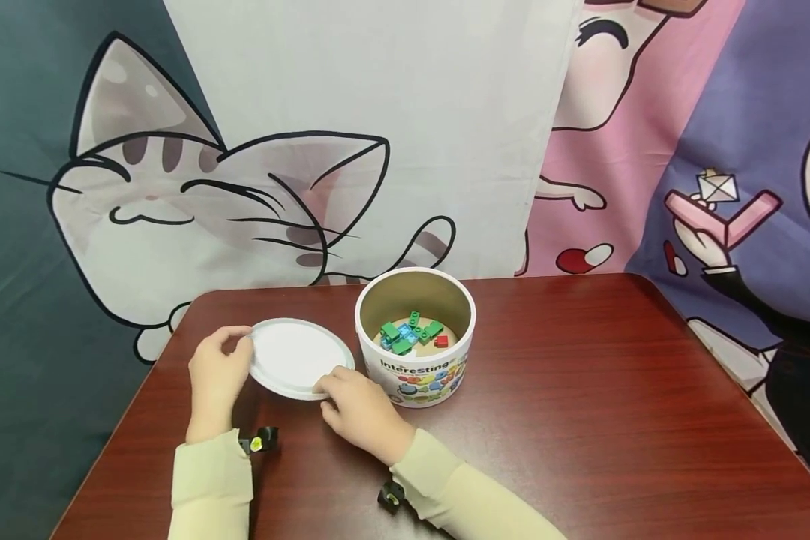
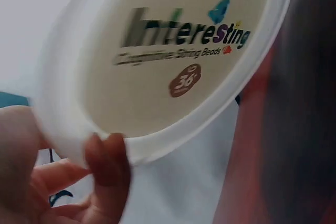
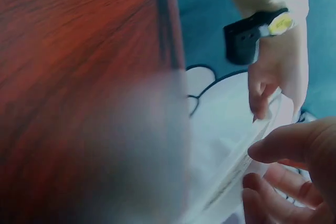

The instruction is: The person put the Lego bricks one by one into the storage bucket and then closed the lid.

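Note:
My left hand (image 1: pixel 219 375) pinches the rim of a round white lid (image 1: pixel 297 352), holding it tilted above the table. Its plain inner side shows in the head view. The left wrist view shows printed lettering, "Interesting", on the lid's other face (image 2: pixel 157 93), with fingers (image 2: pixel 110 166) at the rim. Over the near right edge of the lid sits my right hand (image 1: pixel 367 416), thumb apart from the loosely bent fingers. A white printed bucket (image 1: pixel 415 382) stands uncovered just right of the lid. Several small green blocks (image 1: pixel 401 346), some blue ones and a red block (image 1: pixel 441 341) lie inside.
The brown wooden table (image 1: pixel 580 390) extends to the right of the bucket. Behind its back edge hangs a curtain (image 1: pixel 405 75) with cartoon figures. Small black cameras sit at both wrists.

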Tool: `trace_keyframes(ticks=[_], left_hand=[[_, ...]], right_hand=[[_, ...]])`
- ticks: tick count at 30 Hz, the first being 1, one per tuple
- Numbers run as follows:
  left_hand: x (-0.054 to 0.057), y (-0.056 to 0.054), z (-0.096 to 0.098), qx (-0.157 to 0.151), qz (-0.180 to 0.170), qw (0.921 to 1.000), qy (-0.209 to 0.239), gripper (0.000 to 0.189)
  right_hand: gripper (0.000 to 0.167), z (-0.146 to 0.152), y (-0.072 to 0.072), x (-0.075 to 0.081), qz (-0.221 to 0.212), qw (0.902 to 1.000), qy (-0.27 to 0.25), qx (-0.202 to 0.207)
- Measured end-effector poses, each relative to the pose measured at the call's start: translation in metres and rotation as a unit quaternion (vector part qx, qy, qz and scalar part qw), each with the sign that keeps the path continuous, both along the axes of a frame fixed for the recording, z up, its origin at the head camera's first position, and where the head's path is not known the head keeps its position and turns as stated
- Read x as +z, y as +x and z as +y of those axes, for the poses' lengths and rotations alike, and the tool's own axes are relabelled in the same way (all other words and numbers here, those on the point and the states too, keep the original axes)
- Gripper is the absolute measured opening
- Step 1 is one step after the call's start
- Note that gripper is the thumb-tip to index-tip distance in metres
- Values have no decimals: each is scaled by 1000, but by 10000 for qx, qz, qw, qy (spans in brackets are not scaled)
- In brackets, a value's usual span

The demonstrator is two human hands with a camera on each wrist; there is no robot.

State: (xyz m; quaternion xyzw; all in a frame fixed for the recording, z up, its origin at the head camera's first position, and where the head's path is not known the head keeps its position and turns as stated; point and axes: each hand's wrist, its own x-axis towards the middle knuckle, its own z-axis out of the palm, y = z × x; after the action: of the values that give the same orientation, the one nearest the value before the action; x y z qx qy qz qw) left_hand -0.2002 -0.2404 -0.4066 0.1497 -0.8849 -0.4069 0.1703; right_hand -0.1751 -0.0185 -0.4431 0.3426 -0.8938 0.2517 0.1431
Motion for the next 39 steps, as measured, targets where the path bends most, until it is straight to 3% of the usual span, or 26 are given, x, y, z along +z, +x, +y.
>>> trace_keyframes(ticks=[3,6,9,12,15,18,22,26,28,30,34,36,39], left_hand=[[-1,0,6,258,727,9970,-67,30],[-3,-2,11,278,1501,9881,-186,27],[-2,-5,15,44,2086,9774,-340,28],[1,-5,20,-257,2355,9708,-392,28],[5,-2,25,-570,2352,9697,-325,28],[9,0,30,-962,2153,9717,-100,29],[11,-1,34,-1355,1827,9734,269,33],[12,-1,38,-1593,1499,9736,647,36],[13,-1,40,-1814,1395,9675,1076,37],[14,-1,43,-2117,1306,9566,1519,38],[16,1,51,-2727,1254,9261,2287,42],[18,2,54,-2887,1259,9201,2330,47],[20,4,60,-2840,1310,9204,2345,54]], right_hand=[[10,2,8,10,796,9967,142,-33],[10,5,15,17,1227,9924,57,-84],[14,11,18,24,1240,9916,-336,-126],[16,18,21,29,1003,9912,-854,-84],[17,26,22,36,514,9879,-1463,56],[18,37,21,46,-192,9754,-2188,203],[19,53,18,64,-1035,9447,-3098,276],[21,71,12,80,-1524,9091,-3873,180],[20,81,9,86,-1695,8908,-4215,88],[20,90,5,90,-1839,8727,-4522,2],[18,107,-3,95,-2000,8513,-4847,-182],[18,115,-6,96,-2195,8416,-4929,-232],[16,125,-11,98,-2586,8319,-4898,-353]])
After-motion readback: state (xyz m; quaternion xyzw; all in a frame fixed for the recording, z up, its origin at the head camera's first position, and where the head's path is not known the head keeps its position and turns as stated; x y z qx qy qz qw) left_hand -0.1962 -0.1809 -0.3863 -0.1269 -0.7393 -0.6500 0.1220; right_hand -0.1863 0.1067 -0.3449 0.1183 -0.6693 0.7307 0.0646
